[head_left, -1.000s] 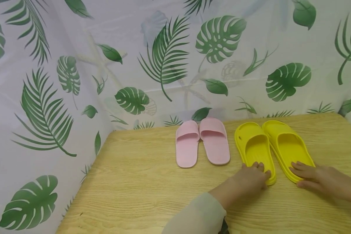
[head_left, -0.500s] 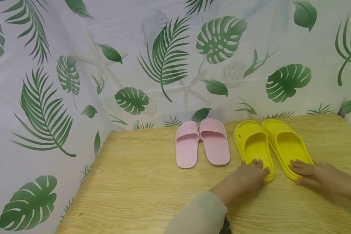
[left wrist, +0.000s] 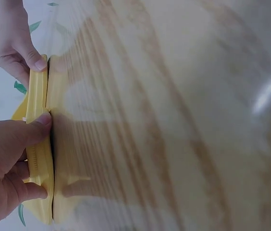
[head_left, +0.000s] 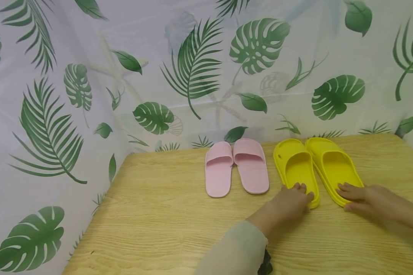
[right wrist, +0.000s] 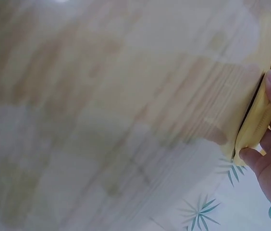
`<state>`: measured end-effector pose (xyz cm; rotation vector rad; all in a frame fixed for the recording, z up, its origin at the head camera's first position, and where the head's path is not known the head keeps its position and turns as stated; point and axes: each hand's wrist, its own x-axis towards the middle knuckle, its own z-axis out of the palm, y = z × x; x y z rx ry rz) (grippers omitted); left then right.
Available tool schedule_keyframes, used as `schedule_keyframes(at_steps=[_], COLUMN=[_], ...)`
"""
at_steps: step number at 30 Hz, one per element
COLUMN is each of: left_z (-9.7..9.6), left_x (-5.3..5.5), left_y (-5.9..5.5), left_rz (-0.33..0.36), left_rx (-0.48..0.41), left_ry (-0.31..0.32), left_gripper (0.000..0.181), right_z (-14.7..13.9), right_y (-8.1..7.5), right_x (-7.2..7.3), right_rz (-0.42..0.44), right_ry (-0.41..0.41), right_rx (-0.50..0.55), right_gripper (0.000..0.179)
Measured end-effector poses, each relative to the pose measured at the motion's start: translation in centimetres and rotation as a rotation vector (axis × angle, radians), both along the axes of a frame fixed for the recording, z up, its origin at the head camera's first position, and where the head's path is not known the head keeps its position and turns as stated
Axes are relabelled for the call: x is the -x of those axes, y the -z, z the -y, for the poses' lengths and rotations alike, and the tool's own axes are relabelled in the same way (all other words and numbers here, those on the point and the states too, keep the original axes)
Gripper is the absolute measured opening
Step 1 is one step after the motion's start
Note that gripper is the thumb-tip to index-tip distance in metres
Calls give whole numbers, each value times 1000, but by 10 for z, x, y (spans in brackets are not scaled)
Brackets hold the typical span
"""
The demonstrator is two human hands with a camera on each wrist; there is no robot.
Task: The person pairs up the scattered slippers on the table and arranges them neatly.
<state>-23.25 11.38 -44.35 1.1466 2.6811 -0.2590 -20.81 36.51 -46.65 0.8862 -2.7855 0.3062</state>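
Note:
Two yellow slippers lie side by side near the back of the wooden table, toes toward the wall. My left hand [head_left: 290,202] grips the heel of the left yellow slipper [head_left: 299,170]. In the left wrist view its thumb and fingers hold the edges of that slipper's sole [left wrist: 40,159]. The right yellow slipper [head_left: 339,168] has my right hand [head_left: 375,200] at its heel. Thumb and little finger press its sides in the right wrist view, where the slipper's sole [right wrist: 256,122] lies flat. Their toes sit close together, with a gap between the heels.
To the left stand two pink slippers, the left one [head_left: 218,175] and the right one [head_left: 254,172], toes near the wall. A white leaf-print cloth [head_left: 206,76] covers the wall behind the wooden table [head_left: 158,214].
Both hands have slid the yellow slippers slightly away from me toward the wall, and a little left. The pink slippers have stayed in place on the table.

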Motion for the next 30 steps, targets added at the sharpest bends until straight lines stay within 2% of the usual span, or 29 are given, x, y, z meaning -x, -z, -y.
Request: schedule_keyframes(at_steps=[5, 14, 22, 30], left_z=[-3, -2, 1, 1], left_x=[4, 10, 12, 13], left_y=[2, 2, 4, 4], left_rz=[7, 34, 26, 38], left_rx=[5, -6, -31, -69], left_ry=[-4, -15, -23, -60], left_gripper=[48, 49, 49, 49], right_z=[0, 0, 1, -1], right_y=[-2, -3, -2, 1], right_x=[3, 9, 14, 16], right_rz=[-8, -14, -51, -40], right_ry=[18, -17, -20, -40], right_rx=[-9, 48, 54, 91], right_gripper=[47, 47, 46, 46])
